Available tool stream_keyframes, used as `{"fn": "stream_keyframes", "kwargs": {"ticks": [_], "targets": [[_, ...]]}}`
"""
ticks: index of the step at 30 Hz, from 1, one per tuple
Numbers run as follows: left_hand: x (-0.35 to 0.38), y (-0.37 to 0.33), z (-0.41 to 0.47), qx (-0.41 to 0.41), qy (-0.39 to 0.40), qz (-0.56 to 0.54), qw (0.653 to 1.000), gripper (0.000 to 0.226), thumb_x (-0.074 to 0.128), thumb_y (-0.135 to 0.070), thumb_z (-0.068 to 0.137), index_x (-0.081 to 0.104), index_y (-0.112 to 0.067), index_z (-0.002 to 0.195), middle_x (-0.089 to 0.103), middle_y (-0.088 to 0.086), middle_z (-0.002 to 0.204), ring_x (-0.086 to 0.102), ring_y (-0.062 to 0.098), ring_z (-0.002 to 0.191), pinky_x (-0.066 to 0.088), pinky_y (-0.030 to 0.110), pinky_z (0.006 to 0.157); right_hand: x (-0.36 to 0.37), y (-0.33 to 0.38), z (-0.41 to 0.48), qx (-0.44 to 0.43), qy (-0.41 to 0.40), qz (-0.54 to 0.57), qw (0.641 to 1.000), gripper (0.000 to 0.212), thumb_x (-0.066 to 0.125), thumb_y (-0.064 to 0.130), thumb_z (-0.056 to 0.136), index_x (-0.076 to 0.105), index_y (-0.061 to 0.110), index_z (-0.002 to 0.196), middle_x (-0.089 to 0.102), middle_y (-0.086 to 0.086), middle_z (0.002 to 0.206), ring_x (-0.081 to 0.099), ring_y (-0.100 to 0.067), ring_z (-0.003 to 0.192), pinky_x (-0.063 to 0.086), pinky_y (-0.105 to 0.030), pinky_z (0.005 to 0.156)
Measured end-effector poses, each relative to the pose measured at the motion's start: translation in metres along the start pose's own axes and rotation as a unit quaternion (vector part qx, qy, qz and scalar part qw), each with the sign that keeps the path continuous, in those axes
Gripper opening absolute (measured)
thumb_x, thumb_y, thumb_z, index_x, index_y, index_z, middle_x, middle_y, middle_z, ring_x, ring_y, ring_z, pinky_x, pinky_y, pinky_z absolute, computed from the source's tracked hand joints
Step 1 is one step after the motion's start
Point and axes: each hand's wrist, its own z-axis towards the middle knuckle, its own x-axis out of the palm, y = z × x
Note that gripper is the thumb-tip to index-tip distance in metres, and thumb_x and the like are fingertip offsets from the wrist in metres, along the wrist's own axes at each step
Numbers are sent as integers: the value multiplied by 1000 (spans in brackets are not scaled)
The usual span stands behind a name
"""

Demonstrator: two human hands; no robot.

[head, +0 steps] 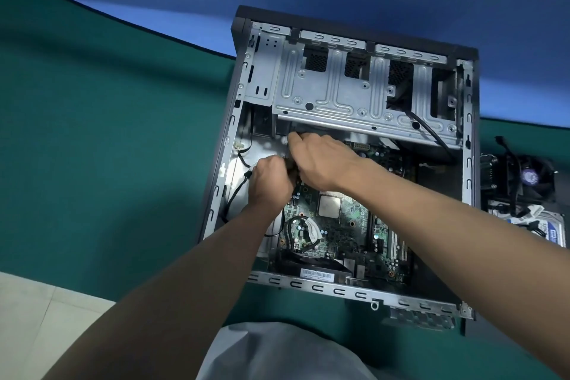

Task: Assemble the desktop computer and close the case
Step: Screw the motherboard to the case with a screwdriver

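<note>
The open computer case (339, 288) lies on the bench (108, 148), motherboard (339, 237) facing up so both hands can reach in from 6 o'clock. At the board's 11 o'clock corner the left hand (271, 182) curls its grip round a dark piece (290, 167), likely a plug; whether the right hand (320, 160) pinches anything in its grip cannot be told. Beyond, at 12 o'clock, sits the drive cage (339, 92).

No word or number can be read clearly. A white barcode label (317, 275) sits on a black part inside the case (339, 290), at its near edge, but the print is too small to make out. Right of the case, the hard drive (552, 231) bears a blue-and-white label with blurred letters. The fan (529, 177) beside it carries a purple sticker, also unreadable.
</note>
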Motion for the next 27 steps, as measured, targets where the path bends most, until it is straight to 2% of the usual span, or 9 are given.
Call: {"fn": "stream_keyframes", "kwargs": {"ticks": [3, 7, 11, 13, 15, 19, 23, 25, 27], "targets": [[0, 1, 1, -8, 4, 10, 1000, 16, 54, -4, 89, 69, 0, 93, 64, 15, 88, 57, 31, 79, 43, 36, 62, -1, -2, -2, 0, -39, -50, 998, 20, 49, 9, 85, 52, 4, 104, 38, -8, 72, 51, -34, 74, 32, -36, 59], [-2, 0, -1, -17, 2, 5, 1000, 20, 51, 0, 89, 71, -1, 92, 61, 13, 82, 55, 30, 75, 40, 33, 60, 5, -2, -2, 25, -52, -105, 993, 24, 43, 24, 95, 59, 7, 100, 63, -16, 93, 60, -37, 86, 33, -35, 61], [-2, -1, 0, -26, 2, -10, 1000, 22, 48, 4, 88, 70, 0, 93, 66, 20, 92, 61, 38, 85, 46, 40, 64, 2, 0, 0, 12, 10, -86, 996, 36, 39, 23, 91, 43, 7, 123, 60, -13, 103, 50, -30, 75, 31, -37, 61], [-3, -1, 0, -37, 7, -13, 999, 21, 51, 1, 88, 70, -2, 96, 66, 20, 94, 60, 38, 86, 46, 40, 66, -1, 2, 0, -4, 5, -87, 996, 33, 42, 17, 87, 46, 7, 119, 59, -15, 99, 46, -30, 73, 29, -36, 59], [-5, -1, -1, -50, 17, -20, 998, 23, 51, -2, 89, 71, -5, 101, 65, 20, 97, 58, 36, 85, 46, 38, 69, -2, 5, 2, 6, -27, -109, 994, 25, 44, 16, 88, 55, 6, 108, 61, -17, 96, 56, -36, 81, 31, -36, 59], [-12, -2, -8, -48, 60, -18, 997, 27, 48, 0, 88, 67, -7, 106, 61, 16, 102, 56, 31, 86, 49, 37, 74, 0, 7, 4, 42, -22, -141, 989, 27, 37, 29, 96, 58, 12, 97, 61, -15, 92, 56, -35, 78, 35, -35, 61], [-23, -3, -25, 24, 110, 75, 991, 18, 52, -3, 91, 60, -7, 106, 54, 6, 93, 54, 25, 87, 45, 35, 74, -4, 1, 5, 15, 17, -112, 993, 33, 34, 26, 96, 45, 7, 120, 36, 0, 66, 43, -24, 60, 33, -33, 54], [-26, -3, -35, 96, 139, 150, 974, 30, 49, 0, 91, 59, -10, 117, 55, 6, 108, 52, 25, 106, 44, 38, 85, -5, -3, 5, 1, 2, -100, 995, 27, 37, 21, 95, 49, 7, 116, 34, 0, 63, 38, -19, 53, 28, -29, 47], [-27, 0, -42, 150, 167, 235, 946, 43, 45, 3, 91, 54, -15, 129, 48, 6, 140, 40, 26, 131, 38, 42, 104, -4, -3, 4, 16, -7, -97, 995, 20, 40, 22, 97, 53, 8, 100, 33, -1, 63, 43, -23, 58, 31, -30, 50]]}}
